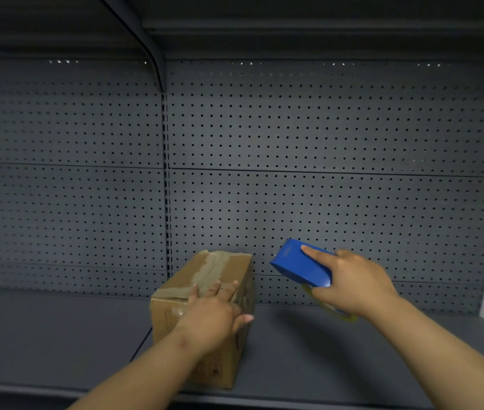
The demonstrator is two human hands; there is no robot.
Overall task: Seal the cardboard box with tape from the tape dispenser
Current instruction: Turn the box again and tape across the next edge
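In the head view, low and centre in the frame, the cardboard box sits on a dark grey shelf in front of a perforated back panel. Its top flaps are closed and already carry strips of brownish tape running along the seam toward the far edge. The left hand lies flat and spread on the near part of the lid, fingers released rather than gripping, pressing the box down. Just right of the box, in the lower right of the frame, the right hand is clenched around the blue tape dispenser, which is raised clear of the box; a yellowish edge beneath the palm may be the roll, though that is hard to tell. The box looks light and fairly stiff, but its creased corners suggest it would dent under hard pressure, so holding it by a flat palm on the lid seems right. The dispenser seems rigid and smooth, best gripped firmly around its body.
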